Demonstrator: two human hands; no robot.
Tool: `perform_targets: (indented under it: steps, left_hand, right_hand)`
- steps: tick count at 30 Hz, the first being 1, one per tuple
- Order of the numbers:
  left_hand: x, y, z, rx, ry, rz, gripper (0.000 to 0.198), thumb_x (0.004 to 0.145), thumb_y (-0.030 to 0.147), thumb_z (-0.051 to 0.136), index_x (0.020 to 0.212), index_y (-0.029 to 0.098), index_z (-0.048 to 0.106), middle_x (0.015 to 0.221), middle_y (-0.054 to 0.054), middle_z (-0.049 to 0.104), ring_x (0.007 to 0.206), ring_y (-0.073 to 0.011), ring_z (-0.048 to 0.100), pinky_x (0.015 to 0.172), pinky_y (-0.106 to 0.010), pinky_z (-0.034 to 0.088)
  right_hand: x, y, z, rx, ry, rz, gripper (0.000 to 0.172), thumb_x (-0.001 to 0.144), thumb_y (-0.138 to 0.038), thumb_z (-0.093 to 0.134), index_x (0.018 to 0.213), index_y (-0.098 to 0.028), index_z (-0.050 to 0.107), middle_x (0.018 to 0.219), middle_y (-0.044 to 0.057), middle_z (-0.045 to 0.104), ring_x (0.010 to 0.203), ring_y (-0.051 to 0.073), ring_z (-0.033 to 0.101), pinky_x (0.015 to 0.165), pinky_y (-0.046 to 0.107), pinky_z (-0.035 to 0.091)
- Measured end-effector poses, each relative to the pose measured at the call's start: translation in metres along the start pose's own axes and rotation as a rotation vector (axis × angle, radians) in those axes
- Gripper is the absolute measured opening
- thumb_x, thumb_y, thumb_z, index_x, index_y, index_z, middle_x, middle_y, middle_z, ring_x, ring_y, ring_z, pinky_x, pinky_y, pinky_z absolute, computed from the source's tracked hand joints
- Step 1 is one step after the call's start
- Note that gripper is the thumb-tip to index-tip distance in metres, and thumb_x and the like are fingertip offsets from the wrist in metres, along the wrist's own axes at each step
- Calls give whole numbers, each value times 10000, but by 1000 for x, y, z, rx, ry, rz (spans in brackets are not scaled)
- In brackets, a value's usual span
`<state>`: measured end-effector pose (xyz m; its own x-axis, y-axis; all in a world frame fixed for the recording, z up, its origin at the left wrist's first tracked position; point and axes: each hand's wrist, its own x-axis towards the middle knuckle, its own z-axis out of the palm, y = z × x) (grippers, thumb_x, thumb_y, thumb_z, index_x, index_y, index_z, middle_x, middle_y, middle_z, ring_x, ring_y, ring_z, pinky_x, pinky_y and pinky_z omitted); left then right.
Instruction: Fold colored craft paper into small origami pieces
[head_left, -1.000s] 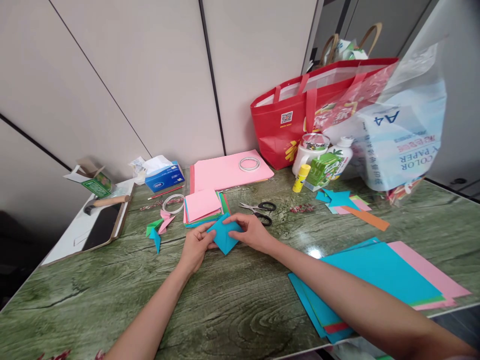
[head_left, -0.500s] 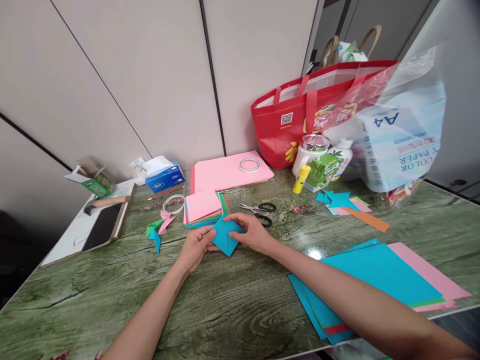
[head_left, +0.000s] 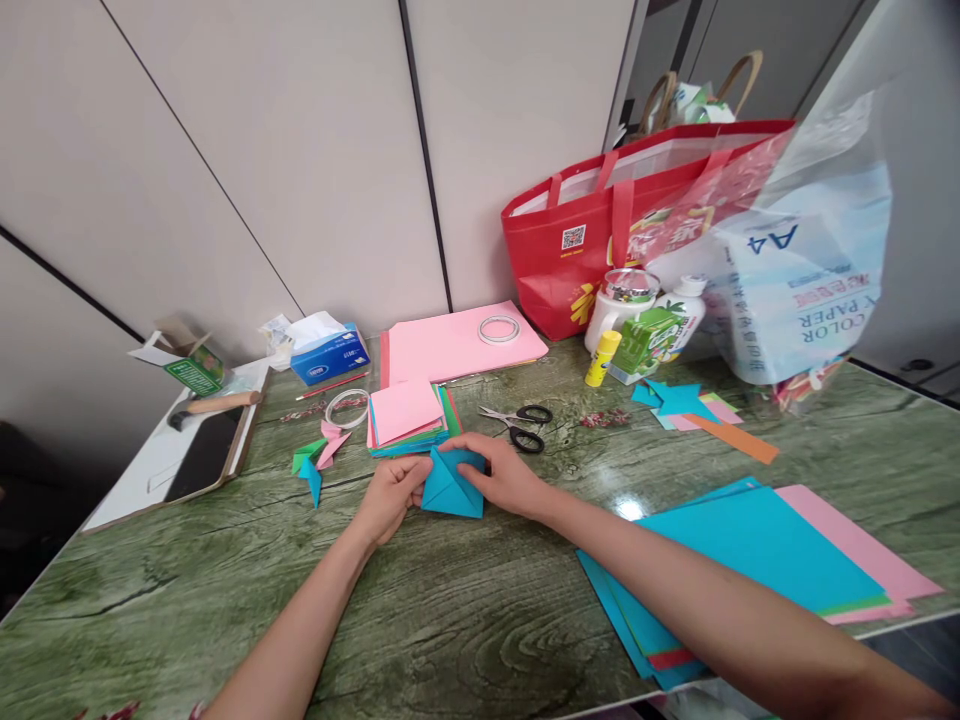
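Observation:
A folded blue paper (head_left: 450, 487) rests on the green wood-grain table (head_left: 450, 620) between my hands. My left hand (head_left: 390, 500) pinches its left corner with curled fingers. My right hand (head_left: 506, 472) grips its upper right edge, thumb against the fold. The paper now forms a pointed, triangular shape with a raised flap. Just beyond it lies a stack of small coloured squares (head_left: 409, 415) topped with pink.
Black-handled scissors (head_left: 521, 425) lie right of the stack. Large blue and pink sheets (head_left: 757, 560) sit at the right. A red bag (head_left: 607, 230), plastic paper pack (head_left: 802, 270), glue stick (head_left: 601, 357), tape rings (head_left: 499, 328), tissue box (head_left: 328, 352) and folded pieces (head_left: 315, 455) stand behind.
The blue paper has gone from a flat diamond to a folded triangular shape, lowered toward the table. Both hands stayed on it, shifting slightly.

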<state>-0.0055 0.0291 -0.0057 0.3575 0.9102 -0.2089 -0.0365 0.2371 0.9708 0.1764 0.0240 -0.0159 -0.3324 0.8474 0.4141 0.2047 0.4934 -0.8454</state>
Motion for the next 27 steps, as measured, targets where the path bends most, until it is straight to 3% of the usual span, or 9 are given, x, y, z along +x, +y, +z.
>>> perform_targets:
  steps: [4,8,14,18,27]
  left_hand:
    - [-1,1,3,33,0,0,315,650,360,660,515,126,499,445,75,348,401,-43,324,410,-173,304]
    - [-1,-2,1,55,-20,-4,345,674,377,630,497,135,459,450,85,286,399,-38,274,397,-165,263]
    - [-3,-4,1,235,-12,87,334,697,373,602,488,125,522,439,66,344,424,-51,311,410,-164,302]
    - [-6,-2,5,275,-31,58,298,703,382,587,554,124,594,465,45,440,442,-67,381,434,-182,379]
    - [-3,-8,7,139,111,75,283,646,337,634,469,120,595,403,52,455,389,-61,396,391,-185,408]
  right_hand:
    - [1,1,1,0,63,25,248,741,-125,528,971,-181,602,938,53,629,885,173,574,788,295,433]
    - [1,1,2,52,22,10,172,761,-155,532,899,-173,632,896,47,650,848,165,589,772,286,440]
    - [2,0,4,61,20,64,153,758,-202,549,869,-159,645,828,48,651,727,143,583,647,248,444]
    - [1,-2,5,43,2,67,138,748,-165,532,819,-155,650,750,33,628,657,122,557,585,222,427]
    - [4,4,9,197,20,188,196,695,-92,490,804,-144,645,799,45,667,734,153,612,686,276,480]
